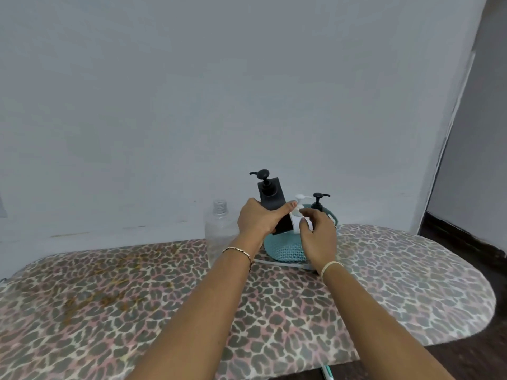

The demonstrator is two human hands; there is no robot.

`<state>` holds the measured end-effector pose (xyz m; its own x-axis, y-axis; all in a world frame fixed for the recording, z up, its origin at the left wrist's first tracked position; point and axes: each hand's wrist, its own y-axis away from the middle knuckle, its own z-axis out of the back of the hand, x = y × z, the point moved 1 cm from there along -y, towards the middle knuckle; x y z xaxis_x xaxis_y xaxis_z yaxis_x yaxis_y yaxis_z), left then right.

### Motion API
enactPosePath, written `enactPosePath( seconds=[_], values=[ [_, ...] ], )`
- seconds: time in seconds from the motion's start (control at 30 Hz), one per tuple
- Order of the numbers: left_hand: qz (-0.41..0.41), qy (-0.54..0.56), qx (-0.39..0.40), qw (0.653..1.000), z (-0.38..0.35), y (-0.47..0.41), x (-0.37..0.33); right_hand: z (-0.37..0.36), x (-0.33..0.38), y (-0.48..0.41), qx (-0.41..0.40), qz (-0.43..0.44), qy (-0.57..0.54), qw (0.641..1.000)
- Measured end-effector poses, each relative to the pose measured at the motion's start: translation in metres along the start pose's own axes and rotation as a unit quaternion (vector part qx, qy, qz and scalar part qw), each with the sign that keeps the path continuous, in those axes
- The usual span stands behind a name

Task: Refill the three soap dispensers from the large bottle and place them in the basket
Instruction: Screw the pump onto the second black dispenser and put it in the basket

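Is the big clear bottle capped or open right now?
Open. The large clear bottle stands upright left of the basket, bare threaded neck showing, no cap on it.

My left hand (258, 219) holds a black square dispenser (271, 198) with a black pump. The teal woven basket (285, 249) carries 2 more: a white dispenser (297, 215) and 1 with a black pump (318, 201). The large bottle (219, 231) is clear. The table cover (164, 311) shows a leopard print in grey, pink and cream. The wall (219, 78) is pale grey-white.
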<state>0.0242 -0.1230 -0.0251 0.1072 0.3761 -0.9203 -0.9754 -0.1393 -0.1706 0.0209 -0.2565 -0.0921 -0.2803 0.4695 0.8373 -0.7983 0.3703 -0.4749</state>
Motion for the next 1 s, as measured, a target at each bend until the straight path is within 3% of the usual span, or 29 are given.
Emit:
enactPosePath(
  seconds=[0.27, 0.77, 1.0],
  values=[
    [0.017, -0.013, -0.026, 0.999, -0.020, -0.032, 0.010, 0.000, -0.025, -0.013, -0.063, -0.001, 0.094, 0.994],
    [-0.025, -0.130, -0.016, 0.991, -0.031, -0.041, 0.014, -0.009, -0.028, -0.012, 0.002, -0.002, 0.227, 0.974],
    [0.025, -0.224, 0.014, 0.974, -0.046, -0.039, 0.033, -0.004, -0.028, -0.014, 0.019, 0.009, 0.241, 0.970]
  ],
)
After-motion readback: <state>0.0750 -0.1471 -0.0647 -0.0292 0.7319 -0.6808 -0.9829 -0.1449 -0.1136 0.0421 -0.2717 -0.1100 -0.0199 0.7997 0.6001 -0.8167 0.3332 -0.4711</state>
